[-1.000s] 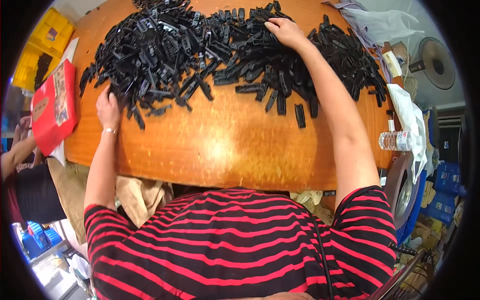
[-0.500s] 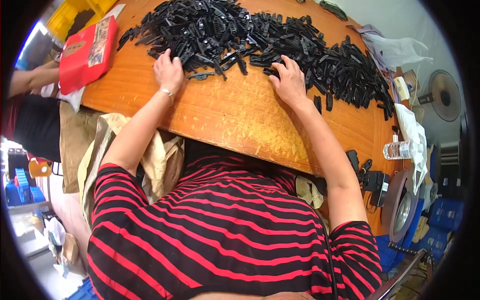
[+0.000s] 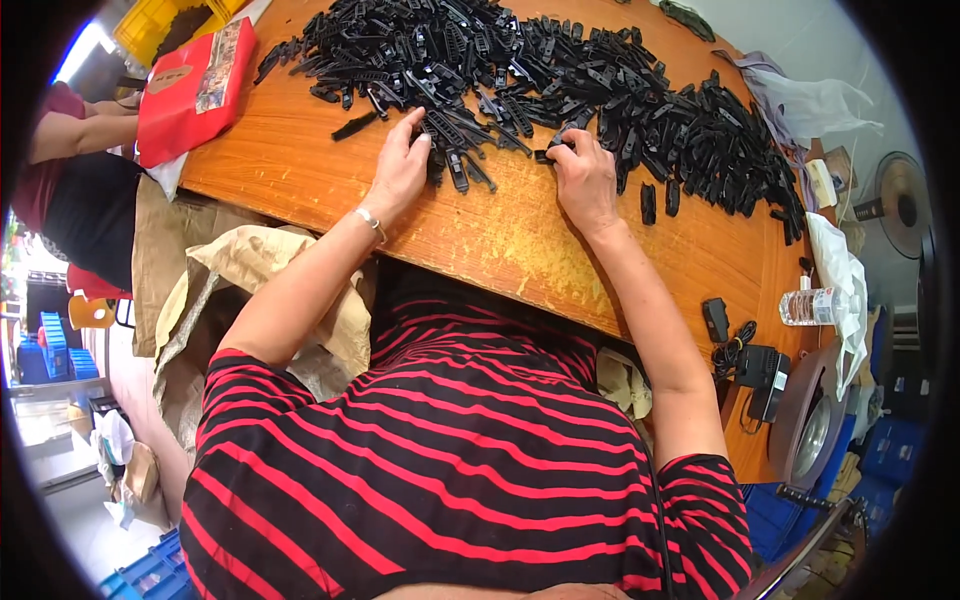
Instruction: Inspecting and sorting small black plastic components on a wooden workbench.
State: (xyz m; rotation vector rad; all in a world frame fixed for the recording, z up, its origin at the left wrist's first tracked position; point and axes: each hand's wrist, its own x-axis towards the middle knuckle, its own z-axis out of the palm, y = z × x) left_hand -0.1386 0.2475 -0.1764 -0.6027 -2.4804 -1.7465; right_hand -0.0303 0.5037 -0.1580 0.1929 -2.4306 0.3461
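Note:
A wide heap of small black plastic parts [image 3: 440, 60] lies across the far side of the wooden table. My left hand [image 3: 400, 168] rests at the heap's near edge, its fingers stretched out and thumb apart, beside several ladder-like black strips [image 3: 452, 135]. To the right, my right hand [image 3: 586, 182] has its thumb and fingers pinched together on a small black plastic part [image 3: 546, 156], mostly hidden by the fingertips. Two loose black pieces [image 3: 648, 204] lie just right of that wrist.
At the far left stands a red box [image 3: 190, 95] before a yellow bin [image 3: 165, 30], with another person's arm [image 3: 85, 135] behind it. Along the right side are a plastic bottle [image 3: 806, 306], a black power adapter [image 3: 763, 372] and a fan [image 3: 900, 205]. Brown paper [image 3: 250, 250] hangs below the table edge.
My left hand has slid rightward along the heap's edge, and strips there are bunched closer to the middle. The fingers of my right hand have closed on a part. The view has shifted slightly.

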